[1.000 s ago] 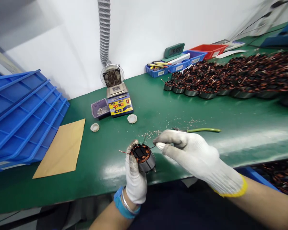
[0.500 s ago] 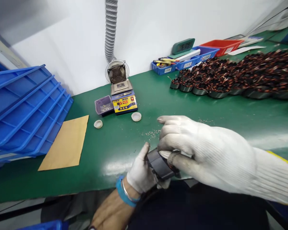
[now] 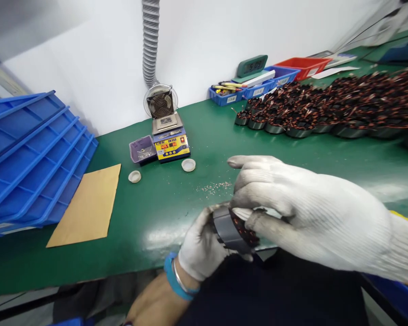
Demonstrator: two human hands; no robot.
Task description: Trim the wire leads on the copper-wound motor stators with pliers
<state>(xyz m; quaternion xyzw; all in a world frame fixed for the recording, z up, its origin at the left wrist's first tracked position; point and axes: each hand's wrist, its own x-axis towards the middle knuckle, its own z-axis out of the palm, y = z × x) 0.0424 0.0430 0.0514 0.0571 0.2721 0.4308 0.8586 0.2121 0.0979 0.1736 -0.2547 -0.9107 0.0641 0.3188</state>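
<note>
While my left hand (image 3: 200, 246) cups the stator (image 3: 231, 228) by its steel shell, rigid and weighty I judge, my right hand (image 3: 292, 208) pinches its fragile copper windings.

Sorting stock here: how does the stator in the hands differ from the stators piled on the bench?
The held stator is tipped on its side, alone, in both hands' grip; the piled stators sit flat, crowded together on the green bench. Both show copper windings in grey cores.
</note>
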